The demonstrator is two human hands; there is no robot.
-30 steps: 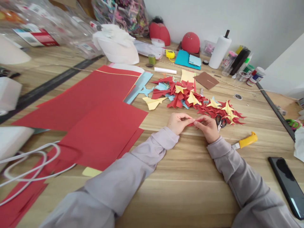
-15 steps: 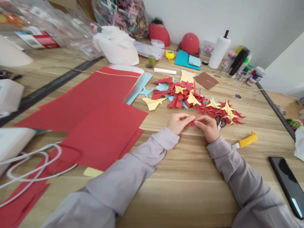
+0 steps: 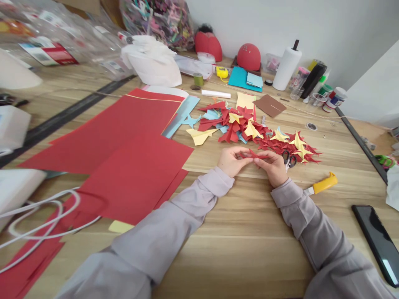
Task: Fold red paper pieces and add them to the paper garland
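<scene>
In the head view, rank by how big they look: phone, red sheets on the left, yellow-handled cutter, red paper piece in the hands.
1. Red sheets
2. Phone
3. Yellow-handled cutter
4. Red paper piece, going by its visible part; it is partly covered, so its full size is unsure.

The left hand [image 3: 231, 162] and right hand [image 3: 274, 169] conceal much of a red paper piece [image 3: 254, 155], its full shape indeterminate, while the view's left edge truncates blurred plastic packaging [image 3: 70, 39].
</scene>
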